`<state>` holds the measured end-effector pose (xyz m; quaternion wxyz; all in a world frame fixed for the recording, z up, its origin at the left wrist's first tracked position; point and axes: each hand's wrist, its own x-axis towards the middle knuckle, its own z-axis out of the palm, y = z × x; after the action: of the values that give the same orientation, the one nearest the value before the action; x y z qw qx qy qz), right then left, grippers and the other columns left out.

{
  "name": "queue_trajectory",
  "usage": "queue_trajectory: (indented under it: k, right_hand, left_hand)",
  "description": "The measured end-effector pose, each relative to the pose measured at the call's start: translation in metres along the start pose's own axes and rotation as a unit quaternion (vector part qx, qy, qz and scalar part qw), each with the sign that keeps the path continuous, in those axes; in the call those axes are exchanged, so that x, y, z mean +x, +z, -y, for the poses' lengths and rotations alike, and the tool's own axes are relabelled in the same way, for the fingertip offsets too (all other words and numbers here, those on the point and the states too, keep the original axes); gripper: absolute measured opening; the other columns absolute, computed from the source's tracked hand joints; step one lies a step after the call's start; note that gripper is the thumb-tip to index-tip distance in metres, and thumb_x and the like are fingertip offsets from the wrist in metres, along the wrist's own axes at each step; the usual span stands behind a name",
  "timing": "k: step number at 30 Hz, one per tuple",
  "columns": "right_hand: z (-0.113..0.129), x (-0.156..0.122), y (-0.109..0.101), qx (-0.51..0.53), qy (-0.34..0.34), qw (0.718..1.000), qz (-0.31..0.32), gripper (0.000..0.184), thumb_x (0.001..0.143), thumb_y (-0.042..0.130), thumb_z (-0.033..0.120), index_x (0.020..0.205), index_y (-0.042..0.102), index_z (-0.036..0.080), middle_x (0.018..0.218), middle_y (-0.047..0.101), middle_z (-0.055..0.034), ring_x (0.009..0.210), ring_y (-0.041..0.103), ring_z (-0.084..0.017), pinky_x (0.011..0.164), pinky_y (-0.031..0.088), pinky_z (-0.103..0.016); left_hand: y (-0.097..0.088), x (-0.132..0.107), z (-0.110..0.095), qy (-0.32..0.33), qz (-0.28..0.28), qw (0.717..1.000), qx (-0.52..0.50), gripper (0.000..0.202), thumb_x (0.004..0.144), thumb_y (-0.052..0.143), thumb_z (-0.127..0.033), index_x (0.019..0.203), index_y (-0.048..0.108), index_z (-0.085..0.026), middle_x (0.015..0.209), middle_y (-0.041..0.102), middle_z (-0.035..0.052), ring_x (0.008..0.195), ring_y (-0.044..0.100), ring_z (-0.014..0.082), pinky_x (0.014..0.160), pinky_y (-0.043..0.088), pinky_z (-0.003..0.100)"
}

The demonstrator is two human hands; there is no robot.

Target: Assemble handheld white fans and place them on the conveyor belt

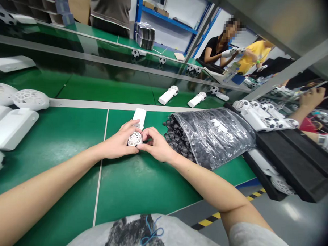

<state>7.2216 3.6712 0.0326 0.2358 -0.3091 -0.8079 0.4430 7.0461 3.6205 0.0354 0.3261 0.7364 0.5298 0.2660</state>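
Note:
A white device with a body (139, 116) and a round lattice head (134, 139), like a football cage, lies on the green tabletop in front of me. My left hand (119, 141) is closed round the left side of the head, fingers over the neck and thumb at the near edge. My right hand (155, 146) is pinched against the head's right side. A small dark spot shows by its thumb, but what the fingertips hold is too small to make out. Right of this hand, small black pieces (177, 136) spill from a clear plastic bag (218, 134).
More white lattice-headed devices (14, 127) lie at the left. Football-patterned ones (169, 95) rest on the green strip beyond a pale rail (94, 104). Black foam trays (295, 157) with devices stand at the right, past the bag. Several people (216, 49) are across the line.

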Motion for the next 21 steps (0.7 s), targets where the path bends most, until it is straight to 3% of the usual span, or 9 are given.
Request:
queue_trajectory:
  k: [3, 6, 9, 10, 12, 15, 18, 21]
  right_hand:
    - [-0.005, 0.007, -0.01, -0.026, 0.017, 0.999, 0.022, 0.022, 0.071, 0.068, 0.03, 0.075, 0.05, 0.018, 0.082, 0.052, 0.0001, 0.076, 0.051, -0.013, 0.069, 0.046, -0.027]
    - [-0.014, 0.02, -0.039, -0.174, 0.045, 0.984, -0.02, 0.015, 0.079, 0.06, 0.031, 0.083, 0.057, 0.017, 0.084, 0.056, -0.002, 0.075, 0.053, -0.014, 0.072, 0.045, -0.028]
    - [-0.027, 0.033, -0.067, -0.425, 0.073, 0.9, -0.064, 0.012, 0.083, 0.055, 0.025, 0.087, 0.062, 0.016, 0.09, 0.059, -0.0079, 0.086, 0.053, -0.019, 0.078, 0.042, -0.03]
    - [-0.031, 0.035, -0.072, -0.478, 0.077, 0.874, -0.048, 0.013, 0.084, 0.053, 0.024, 0.088, 0.063, 0.015, 0.09, 0.06, -0.0099, 0.089, 0.053, -0.021, 0.078, 0.042, -0.031]
    - [-0.038, 0.038, -0.076, -0.524, 0.074, 0.848, -0.014, 0.017, 0.086, 0.05, 0.022, 0.087, 0.064, 0.013, 0.089, 0.061, -0.0134, 0.091, 0.053, -0.024, 0.077, 0.042, -0.033]
    - [-0.042, 0.037, -0.072, -0.53, 0.064, 0.845, 0.0, 0.02, 0.085, 0.044, 0.009, 0.087, 0.064, 0.008, 0.09, 0.061, -0.0181, 0.09, 0.054, -0.026, 0.078, 0.042, -0.035]
    - [-0.037, 0.032, -0.069, -0.525, 0.053, 0.849, 0.004, 0.025, 0.082, 0.041, 0.002, 0.094, 0.062, 0.005, 0.095, 0.061, -0.0187, 0.093, 0.054, -0.026, 0.08, 0.042, -0.035]
    - [-0.021, 0.023, -0.065, -0.457, 0.03, 0.889, 0.003, 0.025, 0.085, 0.046, 0.009, 0.106, 0.059, 0.01, 0.099, 0.063, -0.0119, 0.092, 0.057, -0.02, 0.083, 0.044, -0.03]
  left_hand:
    - [0.002, 0.001, 0.003, 0.004, -0.009, 1.0, 0.006, 0.045, 0.068, 0.058, -0.034, 0.11, 0.047, -0.022, 0.146, 0.017, 0.0094, 0.136, 0.01, 0.0286, 0.108, 0.019, 0.049]
    - [0.002, 0.002, 0.006, 0.005, -0.005, 1.0, 0.011, 0.047, 0.067, 0.059, -0.033, 0.111, 0.045, -0.023, 0.147, 0.014, 0.0081, 0.136, 0.013, 0.0288, 0.108, 0.02, 0.047]
    - [0.003, 0.001, 0.006, 0.0, 0.007, 1.0, 0.017, 0.047, 0.067, 0.059, -0.03, 0.112, 0.045, -0.024, 0.148, 0.013, 0.0066, 0.135, 0.015, 0.0285, 0.108, 0.022, 0.046]
    - [0.003, 0.001, 0.006, -0.002, 0.01, 1.0, 0.017, 0.047, 0.067, 0.058, -0.03, 0.112, 0.045, -0.024, 0.148, 0.013, 0.0065, 0.135, 0.015, 0.0283, 0.108, 0.022, 0.046]
    - [0.003, 0.0, 0.004, -0.011, 0.01, 1.0, 0.016, 0.048, 0.067, 0.059, -0.028, 0.113, 0.045, -0.024, 0.148, 0.01, 0.0064, 0.135, 0.014, 0.029, 0.107, 0.022, 0.047]
    - [-0.002, -0.001, 0.002, -0.033, 0.006, 0.999, 0.026, 0.05, 0.064, 0.061, -0.027, 0.113, 0.047, -0.025, 0.147, 0.006, 0.0064, 0.134, 0.014, 0.0318, 0.106, 0.023, 0.049]
    - [-0.015, -0.001, 0.002, -0.037, 0.042, 0.998, 0.03, 0.052, 0.063, 0.06, -0.024, 0.114, 0.048, -0.027, 0.144, 0.011, 0.0055, 0.132, 0.022, 0.0313, 0.104, 0.03, 0.047]
    - [-0.03, -0.001, 0.002, -0.042, 0.092, 0.994, 0.037, 0.058, 0.064, 0.057, -0.021, 0.12, 0.044, -0.03, 0.143, 0.016, 0.0047, 0.126, 0.034, 0.029, 0.099, 0.036, 0.042]
